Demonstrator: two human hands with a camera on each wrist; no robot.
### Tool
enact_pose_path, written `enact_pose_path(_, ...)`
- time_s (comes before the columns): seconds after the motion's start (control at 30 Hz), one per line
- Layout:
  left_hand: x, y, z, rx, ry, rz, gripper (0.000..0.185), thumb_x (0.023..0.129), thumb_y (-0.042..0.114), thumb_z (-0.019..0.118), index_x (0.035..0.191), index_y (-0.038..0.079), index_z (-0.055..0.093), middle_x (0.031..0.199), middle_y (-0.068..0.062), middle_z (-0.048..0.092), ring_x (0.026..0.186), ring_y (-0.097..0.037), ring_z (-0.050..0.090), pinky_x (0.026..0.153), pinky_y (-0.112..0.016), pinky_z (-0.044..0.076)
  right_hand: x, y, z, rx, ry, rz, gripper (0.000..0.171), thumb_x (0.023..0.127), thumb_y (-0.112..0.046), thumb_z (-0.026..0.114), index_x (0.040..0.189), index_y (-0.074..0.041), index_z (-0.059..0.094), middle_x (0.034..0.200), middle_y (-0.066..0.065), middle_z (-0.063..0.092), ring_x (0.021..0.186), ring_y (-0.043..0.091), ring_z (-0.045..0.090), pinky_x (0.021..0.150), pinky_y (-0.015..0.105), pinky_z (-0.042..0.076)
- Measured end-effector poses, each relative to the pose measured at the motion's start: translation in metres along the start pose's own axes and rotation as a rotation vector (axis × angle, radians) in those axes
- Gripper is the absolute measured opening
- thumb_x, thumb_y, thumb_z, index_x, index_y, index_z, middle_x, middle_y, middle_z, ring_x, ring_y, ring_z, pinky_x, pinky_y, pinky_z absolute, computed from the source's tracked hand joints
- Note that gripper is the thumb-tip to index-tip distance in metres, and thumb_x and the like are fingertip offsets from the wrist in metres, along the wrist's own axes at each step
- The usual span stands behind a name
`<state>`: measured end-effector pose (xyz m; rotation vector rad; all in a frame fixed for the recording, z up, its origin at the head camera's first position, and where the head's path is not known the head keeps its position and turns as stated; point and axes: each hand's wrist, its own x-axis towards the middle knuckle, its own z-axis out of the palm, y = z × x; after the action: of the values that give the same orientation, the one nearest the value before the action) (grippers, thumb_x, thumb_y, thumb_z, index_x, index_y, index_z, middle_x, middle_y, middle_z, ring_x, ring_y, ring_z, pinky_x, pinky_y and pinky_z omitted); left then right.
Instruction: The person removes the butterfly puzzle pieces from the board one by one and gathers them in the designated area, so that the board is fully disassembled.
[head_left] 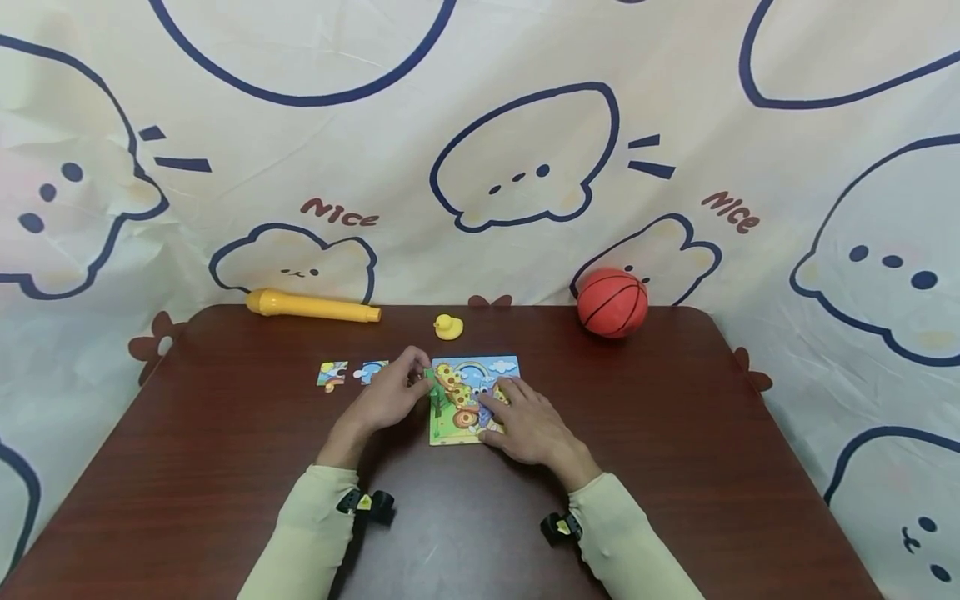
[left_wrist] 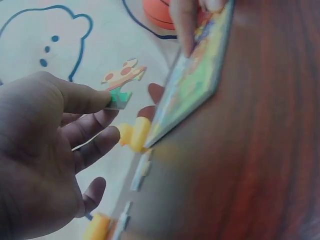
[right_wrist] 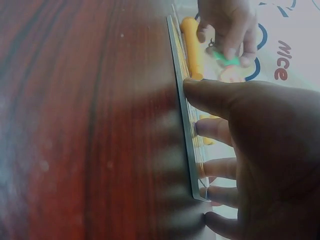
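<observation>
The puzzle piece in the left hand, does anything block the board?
Nothing visible stands between the puzzle piece, in the left hand, and the board; the right hand rests on its right side.

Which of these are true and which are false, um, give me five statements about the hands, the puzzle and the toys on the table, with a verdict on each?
1. The left hand pinches a puzzle piece. True.
2. Two loose pieces lie to the right of the puzzle board. False: they lie to its left.
3. The yellow duck sits between the yellow microphone and the red ball. True.
4. The right hand grips the yellow microphone. False: it rests on the puzzle board.
5. The puzzle piece in the left hand has some green on it. True.
</observation>
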<state>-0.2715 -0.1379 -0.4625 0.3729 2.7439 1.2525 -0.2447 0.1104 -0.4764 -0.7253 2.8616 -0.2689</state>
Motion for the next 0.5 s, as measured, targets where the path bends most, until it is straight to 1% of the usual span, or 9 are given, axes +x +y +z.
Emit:
enact_pose_path(0.1,-0.003,0.0,-0.006,-0.034,0.036,0.005,0.022,0.096,0.017,0.057,0.115,0.011,0.048,0.097,-0.007,0.057,0.083,-0.02,0.052,0.068,-0.032,0.042,0.0,-0.001,0.001,-0.002,0.006,-0.002,0.061,0.091,-0.053,0.057,0.146,-0.029,0.042,0.155,0.008,0.032,0.144,0.03,0.027,0.11,0.055,0.032)
enact_pose_path(0.17,-0.005,-0.001,-0.01,-0.04,0.048,0.017,0.022,0.096,0.017,0.057,0.116,0.011,0.048,0.098,-0.007,0.057,0.084,-0.02,0.052,0.07,-0.033,0.042,0.0,-0.001,0.001,-0.004,0.01,-0.004,0.062,0.091,-0.053,0.057,0.146,-0.028,0.043,0.155,0.008,0.032,0.144,0.03,0.027,0.11,0.055,0.032)
enact_pose_path(0.3,-0.011,-0.004,-0.017,-0.052,0.054,0.031,0.021,0.096,0.016,0.057,0.114,0.013,0.048,0.097,-0.007,0.057,0.086,-0.021,0.052,0.072,-0.034,0.042,0.0,-0.001,0.002,-0.006,0.011,-0.002,0.062,0.091,-0.053,0.057,0.146,-0.029,0.042,0.154,0.008,0.032,0.144,0.029,0.027,0.11,0.055,0.032)
enact_pose_path(0.5,-0.015,-0.013,-0.025,-0.033,0.065,0.031,0.02,0.096,0.015,0.057,0.115,0.011,0.05,0.098,-0.007,0.059,0.088,-0.021,0.053,0.074,-0.034,0.043,0.0,0.002,0.003,-0.005,0.004,0.013,0.063,0.091,-0.054,0.057,0.147,-0.031,0.041,0.156,0.007,0.031,0.144,0.028,0.025,0.11,0.056,0.031)
